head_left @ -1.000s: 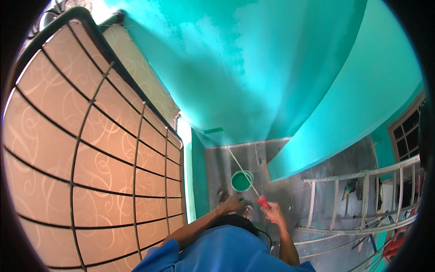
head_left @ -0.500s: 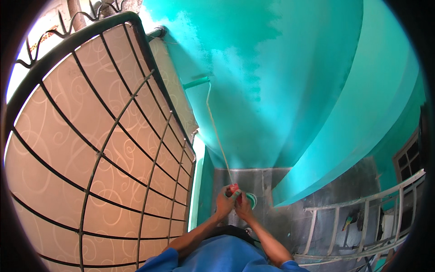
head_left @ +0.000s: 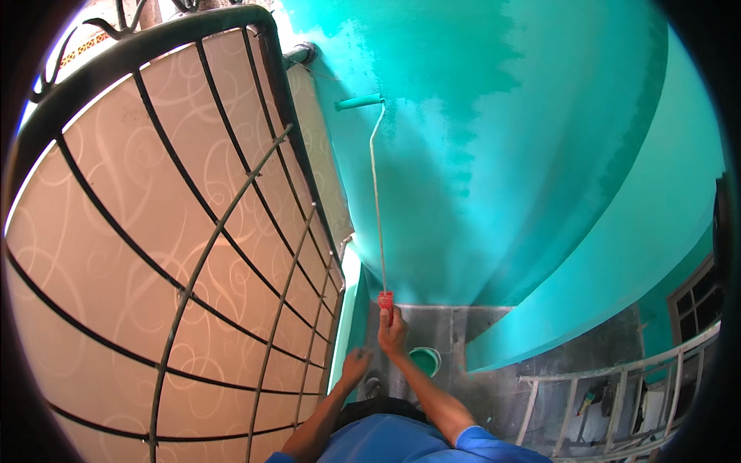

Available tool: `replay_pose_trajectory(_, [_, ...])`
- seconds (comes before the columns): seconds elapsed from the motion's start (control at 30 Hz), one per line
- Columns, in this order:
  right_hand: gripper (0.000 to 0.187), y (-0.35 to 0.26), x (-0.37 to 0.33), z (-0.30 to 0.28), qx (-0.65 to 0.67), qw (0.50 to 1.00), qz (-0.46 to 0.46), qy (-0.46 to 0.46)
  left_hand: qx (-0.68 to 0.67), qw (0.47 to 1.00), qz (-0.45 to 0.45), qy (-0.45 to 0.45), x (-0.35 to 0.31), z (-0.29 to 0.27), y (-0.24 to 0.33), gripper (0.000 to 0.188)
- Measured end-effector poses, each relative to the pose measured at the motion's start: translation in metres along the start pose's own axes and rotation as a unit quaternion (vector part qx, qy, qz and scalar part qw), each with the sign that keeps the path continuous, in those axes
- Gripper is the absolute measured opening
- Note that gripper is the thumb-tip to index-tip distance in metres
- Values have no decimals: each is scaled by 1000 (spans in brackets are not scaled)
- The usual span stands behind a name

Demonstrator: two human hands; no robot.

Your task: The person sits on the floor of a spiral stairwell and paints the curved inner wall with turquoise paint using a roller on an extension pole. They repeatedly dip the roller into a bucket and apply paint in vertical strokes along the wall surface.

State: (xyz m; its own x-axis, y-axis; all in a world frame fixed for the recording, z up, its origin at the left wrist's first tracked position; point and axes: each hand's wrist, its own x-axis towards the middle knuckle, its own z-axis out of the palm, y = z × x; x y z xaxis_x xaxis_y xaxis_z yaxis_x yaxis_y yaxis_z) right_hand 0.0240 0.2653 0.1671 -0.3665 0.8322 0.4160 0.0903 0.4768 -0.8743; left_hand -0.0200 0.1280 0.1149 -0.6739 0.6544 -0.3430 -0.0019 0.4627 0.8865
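My right hand (head_left: 393,333) grips the red handle (head_left: 386,299) of a paint roller. Its long pale rod (head_left: 377,208) rises up the wall, bending near the top to the green roller sleeve (head_left: 360,103). The sleeve lies against the turquoise wall (head_left: 432,201), close to the wall's left edge, where darker wet-looking patches show. Lower and to the left, my left hand (head_left: 355,368) is away from the handle, its fingers curled in with nothing visible in them. Just right of my right forearm, a bucket (head_left: 436,361) with green paint stands on the floor.
A black metal grille (head_left: 218,228) in front of a patterned beige panel (head_left: 116,255) runs along my left. A pale ladder (head_left: 617,376) lies low on the right. Beside it a turquoise curved wall edge (head_left: 540,332) juts over the grey floor (head_left: 432,320).
My left hand has let go of the roller handle and dropped to the left. The roller has moved up the wall, now in my right hand alone. The view has shifted somewhat.
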Motion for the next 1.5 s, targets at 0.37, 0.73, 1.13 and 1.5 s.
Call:
replay_pose_trajectory(0.37, [30,12,53,75,-2,999,12,36,27,981,-188,-48,15,-35,-122,45])
replay_pose_trajectory(0.73, [31,-10,82,95,6,1000,9,22,-171,981,21,85,42,-31,20,40])
replay_pose_trajectory(1.13, [36,42,-4,4,-53,995,89,-14,-196,981,-6,-9,56,1,49,43])
replay_pose_trajectory(1.5, [28,28,84,-16,28,998,44,-25,-104,993,-47,-10,39,8,-20,32])
